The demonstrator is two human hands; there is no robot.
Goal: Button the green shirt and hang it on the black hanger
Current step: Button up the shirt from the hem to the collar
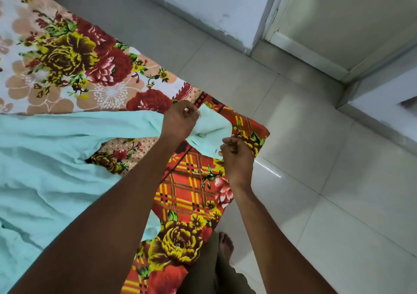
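A pale green shirt (52, 158) lies spread over the left half of a bed, with one sleeve stretched out to the right toward the bed's corner. My left hand (179, 119) pinches the upper edge of the sleeve's cuff (213, 128). My right hand (237, 156) pinches the cuff's lower edge, just below and to the right. The cuff is bunched between the two hands. No black hanger is in view.
The bed carries a floral sheet (74, 63) with a red and yellow checked border (191, 187). Pale floor tiles (316, 181) lie to the right. A white wall (214, 5) and a door frame (270, 23) stand at the back. My bare foot (225, 244) is beside the bed.
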